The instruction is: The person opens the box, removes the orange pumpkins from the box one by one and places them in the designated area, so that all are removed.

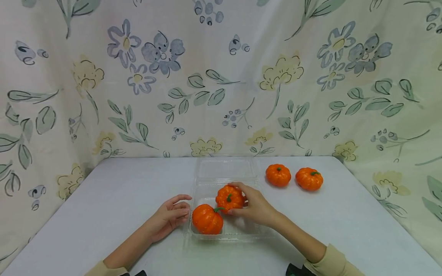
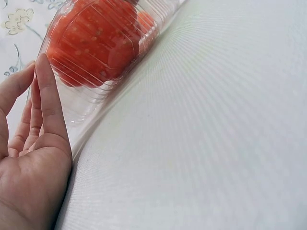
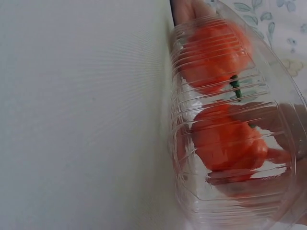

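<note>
A clear plastic clamshell box [image 1: 238, 237] lies with its lid [image 1: 226, 168] folded back. Inside, at the front left, sits one orange toy pumpkin [image 1: 207, 219] with a green stem. Behind and right of it is a second toy pumpkin [image 1: 229, 199], which my right hand [image 1: 256, 207] grips from the right between thumb and fingers. Through the clear wall in the right wrist view, that gripped pumpkin [image 3: 225, 141] shows with fingers around it. My left hand [image 1: 169, 219] is by the box's left wall, its fingers loosely extended at the rim.
Two more orange toy pumpkins stand on the white table [image 1: 138, 191] at the back right: one pumpkin [image 1: 278, 175] near the lid, another pumpkin [image 1: 309, 179] farther right. A flower-patterned curtain [image 1: 214, 96] hangs behind the table's back edge.
</note>
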Demonstrator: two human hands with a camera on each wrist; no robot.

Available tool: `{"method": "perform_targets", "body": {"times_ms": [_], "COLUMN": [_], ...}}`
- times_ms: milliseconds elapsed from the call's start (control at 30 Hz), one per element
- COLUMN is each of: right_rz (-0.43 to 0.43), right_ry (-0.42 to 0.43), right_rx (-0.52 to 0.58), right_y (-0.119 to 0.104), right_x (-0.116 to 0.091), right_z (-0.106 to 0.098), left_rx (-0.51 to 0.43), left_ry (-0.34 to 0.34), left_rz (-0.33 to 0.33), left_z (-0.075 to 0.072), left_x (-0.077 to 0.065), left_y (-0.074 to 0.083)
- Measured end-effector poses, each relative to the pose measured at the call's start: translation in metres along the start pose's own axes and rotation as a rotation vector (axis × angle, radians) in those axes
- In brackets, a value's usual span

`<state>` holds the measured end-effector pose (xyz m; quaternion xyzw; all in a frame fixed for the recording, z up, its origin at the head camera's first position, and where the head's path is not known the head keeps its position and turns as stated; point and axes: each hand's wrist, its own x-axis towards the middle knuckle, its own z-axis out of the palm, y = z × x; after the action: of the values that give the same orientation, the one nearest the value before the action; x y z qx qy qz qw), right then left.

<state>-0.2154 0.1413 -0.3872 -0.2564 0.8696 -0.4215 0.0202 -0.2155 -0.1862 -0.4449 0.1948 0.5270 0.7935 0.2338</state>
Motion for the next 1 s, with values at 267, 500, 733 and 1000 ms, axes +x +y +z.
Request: {"method": "perform_targets", "body": {"times_ms": [267, 500, 733, 1000], "right_rz": [0.015, 0.025, 0.052, 0.082], "right_ry": [0.002, 0.026, 0.026, -0.006], "right_rx": [-0.014, -0.033, -0.02, 0.005], "right_y": [-0.003, -0.006, -0.008, -0.01], "right_x": [0.0, -0.001, -0.002, -0.002], "right_z": [-0.007, -0.018, -0.026, -0.039], "left_rx": [0.003, 0.006, 0.01, 0.017], "left_ry": [0.0, 0.006, 0.011, 0.016], "left_rz": [0.003, 0.001, -0.001, -0.006], "left_z": [0.0, -0.001, 0.0, 0.0], "left_x": [0.0, 0.0, 0.0, 0.0], "left_y": [0.0, -0.001, 0.0, 0.0]}}
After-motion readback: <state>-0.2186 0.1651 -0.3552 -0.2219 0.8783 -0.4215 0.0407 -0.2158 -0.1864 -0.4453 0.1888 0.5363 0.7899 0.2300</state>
